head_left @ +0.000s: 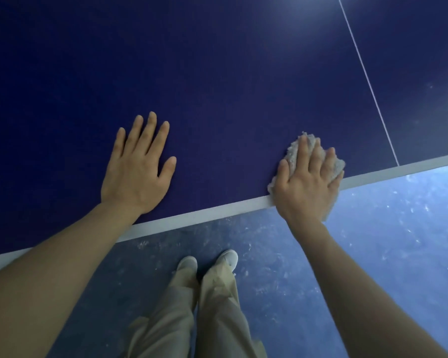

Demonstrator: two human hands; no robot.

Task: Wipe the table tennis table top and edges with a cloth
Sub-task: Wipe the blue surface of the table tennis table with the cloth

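Right hand (305, 182) flat, fingers straight, pressing cloth (292, 153) at table (217, 73) edge, lower right. Left hand (137, 166) flat on top, centre-left. Risk: cloth overhangs edge, could slip off w/ uneven pressure.

The left hand (137, 171) lies flat, palm down, fingers straight and slightly spread, thumb out to the side. The right hand (305, 184) also lies palm down, fingers straight and close together, pressing down, its heel over the near edge. Both bare forearms reach forward from the lower corners, elbows out of view.
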